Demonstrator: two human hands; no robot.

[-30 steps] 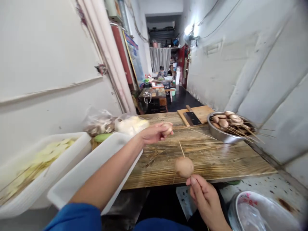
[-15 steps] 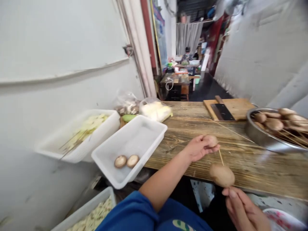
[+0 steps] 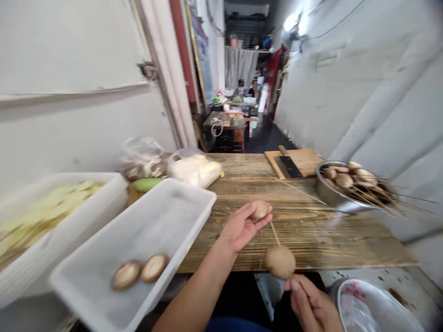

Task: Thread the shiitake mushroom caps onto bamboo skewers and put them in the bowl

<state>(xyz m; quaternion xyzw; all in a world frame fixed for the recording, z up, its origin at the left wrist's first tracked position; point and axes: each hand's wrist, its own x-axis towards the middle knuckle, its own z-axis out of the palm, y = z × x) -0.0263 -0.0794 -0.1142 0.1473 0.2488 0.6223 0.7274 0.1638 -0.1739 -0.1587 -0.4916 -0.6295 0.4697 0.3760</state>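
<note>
Your two hands are apart. Your left hand [image 3: 244, 228] has its fingers closed around a small mushroom [image 3: 259, 210], ahead of and to the left of your right hand [image 3: 313, 302]. Your right thumb and fingers pinch the skewer [image 3: 276, 235] just under a threaded mushroom [image 3: 280, 261], which sits on it right at your right fingertips. The skewer tilts up from there to your left fingertips; you cannot tell whether its tip has entered the small mushroom.

Left of your left hand, a white tray [image 3: 148, 230] holds two mushrooms [image 3: 140, 271] side by side, stems' side up, and past it a second tray [image 3: 74, 240] carries pale yellow slices [image 3: 65, 203]. Beyond your hands, on the wooden table [image 3: 238, 180], a cleaver [image 3: 290, 168] lies on a cutting board [image 3: 308, 161]. Ahead and right of your right hand, a metal bowl [image 3: 332, 196] holds skewered mushrooms [image 3: 344, 180]. A bucket [image 3: 391, 306] stands just right of that hand.
</note>
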